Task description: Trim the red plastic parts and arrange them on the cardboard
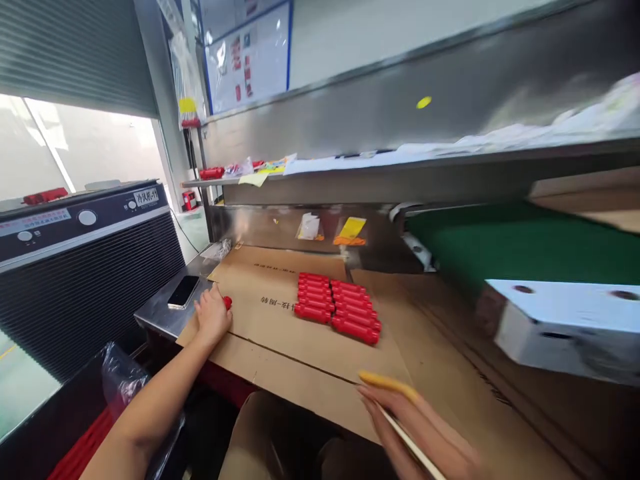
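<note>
My left hand (pixel 213 313) rests at the left end of the cardboard sheet (pixel 255 287), closed round a small red part (pixel 228 303). Only one end of that part shows past my fingers. Over the front edge of the cardboard is my right hand (pixel 425 427), slightly blurred, pinching a thin pale stick (pixel 413 443). Something yellow covers one of its fingers. The stick's tip is hidden, so I cannot tell what tool it is. Between my hands, further back, several red ribbed cylindrical parts (pixel 333 303) lie side by side in two columns.
A phone (pixel 183 292) lies on the metal tabletop at left. A green conveyor belt (pixel 525 247) and a white metal block (pixel 570 320) stand at right. Above the back runs a shelf (pixel 350 167) with papers. A bin with red parts (pixel 90 440) is at lower left.
</note>
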Tool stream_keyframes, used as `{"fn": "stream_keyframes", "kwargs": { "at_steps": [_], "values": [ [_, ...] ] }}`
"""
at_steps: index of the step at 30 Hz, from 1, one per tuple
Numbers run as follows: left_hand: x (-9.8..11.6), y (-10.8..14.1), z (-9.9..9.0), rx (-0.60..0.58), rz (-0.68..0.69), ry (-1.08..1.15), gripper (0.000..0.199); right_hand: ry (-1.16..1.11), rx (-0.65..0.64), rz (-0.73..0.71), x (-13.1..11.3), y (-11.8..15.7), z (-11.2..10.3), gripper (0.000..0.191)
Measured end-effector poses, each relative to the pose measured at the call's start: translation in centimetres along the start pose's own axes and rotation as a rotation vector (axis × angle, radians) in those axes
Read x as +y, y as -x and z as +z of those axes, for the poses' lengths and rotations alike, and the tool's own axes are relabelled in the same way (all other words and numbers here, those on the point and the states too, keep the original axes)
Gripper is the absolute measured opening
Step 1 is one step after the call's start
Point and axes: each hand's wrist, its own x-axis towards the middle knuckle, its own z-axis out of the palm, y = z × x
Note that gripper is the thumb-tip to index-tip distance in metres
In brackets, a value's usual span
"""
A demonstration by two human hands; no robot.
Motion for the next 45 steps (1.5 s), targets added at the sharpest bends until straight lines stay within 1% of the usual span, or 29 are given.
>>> {"fn": "stream_keyframes", "kwargs": {
  "at_steps": [1,2,4,6,8,9,11,12,13,15,17,19,20,21,22,23,25,26,27,28,30,31,33,36,39,41,42,43,45],
  "values": [
    [0.5,0.8,-0.1,0.032,0.009,0.015,0.079,0.159,-0.204,0.037,-1.0,-2.3,0.1,0.023],
    [1.1,1.7,-0.1,0.055,0.029,0.035,0.080,0.230,-0.284,0.061,-1.9,-4.7,0.5,0.024],
    [2.2,4.1,0.0,0.057,0.100,0.083,0.078,0.343,-0.351,0.106,-3.3,-9.3,1.8,0.011],
    [3.1,6.6,0.3,0.017,0.194,0.129,0.076,0.435,-0.429,0.158,-4.3,-12.9,3.2,0.019],
    [3.6,8.8,0.7,-0.048,0.282,0.174,0.077,0.491,-0.488,0.181,-5.2,-15.4,4.1,0.027],
    [3.7,9.6,0.9,-0.092,0.319,0.202,0.079,0.509,-0.509,0.179,-5.7,-16.3,4.1,0.029],
    [3.9,10.6,1.4,-0.192,0.364,0.256,0.085,0.530,-0.519,0.142,-6.6,-18.3,2.9,0.031],
    [4.0,10.7,1.7,-0.235,0.375,0.280,0.088,0.535,-0.503,0.107,-6.8,-19.5,1.7,0.030],
    [4.0,10.6,2.1,-0.263,0.383,0.305,0.088,0.539,-0.466,0.066,-6.6,-21.1,0.0,0.030],
    [4.3,9.9,2.8,-0.252,0.427,0.390,0.084,0.549,-0.357,0.007,-5.1,-25.1,-4.1,0.030],
    [5.2,8.1,2.9,-0.165,0.522,0.555,0.068,0.576,-0.233,0.002,-1.8,-29.8,-8.8,0.031],
    [7.0,5.0,1.6,-0.063,0.595,0.761,0.045,0.606,-0.132,0.049,2.9,-34.4,-13.0,0.031],
    [8.3,2.9,0.4,-0.034,0.601,0.860,0.035,0.615,-0.089,0.082,5.5,-36.6,-14.6,0.030],
    [10.0,0.5,-1.2,-0.025,0.557,0.948,0.030,0.624,-0.058,0.118,8.1,-38.5,-15.8,0.030],
    [11.9,-2.3,-3.0,-0.064,0.491,1.041,0.031,0.619,-0.037,0.140,10.6,-40.2,-16.5,0.027],
    [13.9,-5.2,-4.9,-0.097,0.391,1.173,0.038,0.610,-0.027,0.152,12.9,-41.8,-16.9,0.028],
    [18.1,-11.2,-8.7,-0.191,0.131,1.460,0.052,0.585,-0.039,0.143,16.7,-44.3,-16.6,0.032],
    [20.0,-14.0,-10.2,-0.267,0.037,1.548,0.058,0.572,-0.059,0.123,18.2,-45.4,-16.2,0.036],
    [21.7,-16.5,-11.5,-0.351,-0.040,1.604,0.062,0.558,-0.079,0.104,19.3,-46.3,-15.7,0.030],
    [23.1,-18.6,-12.4,-0.434,-0.111,1.624,0.066,0.549,-0.104,0.080,20.3,-47.3,-15.3,0.033],
    [25.1,-21.6,-13.5,-0.566,-0.197,1.596,0.066,0.529,-0.144,0.042,21.7,-48.9,-14.6,0.031],
    [25.8,-22.5,-13.8,-0.605,-0.223,1.570,0.062,0.519,-0.160,0.027,22.2,-49.6,-14.4,0.030],
    [27.0,-23.4,-14.0,-0.636,-0.249,1.525,0.045,0.507,-0.194,0.014,23.1,-50.7,-14.3,0.027],
    [28.3,-23.3,-14.7,-0.614,-0.281,1.493,0.021,0.511,-0.241,0.011,23.9,-51.4,-14.4,0.028],
    [28.4,-21.2,-16.5,-0.525,-0.281,1.500,0.019,0.505,-0.269,0.015,24.6,-51.3,-14.6,0.024],
    [27.1,-18.1,-18.2,-0.419,-0.275,1.509,0.025,0.476,-0.271,0.018,24.9,-51.2,-14.7,0.024],
    [25.9,-15.9,-19.1,-0.353,-0.280,1.509,0.029,0.451,-0.267,0.021,24.9,-51.2,-14.8,0.025],
    [24.5,-13.4,-20.0,-0.286,-0.294,1.504,0.033,0.418,-0.260,0.024,24.9,-51.3,-14.9,0.027],
    [21.0,-7.3,-21.5,-0.169,-0.339,1.478,0.042,0.324,-0.239,0.028,24.3,-51.7,-15.2,0.027]
  ]
}}
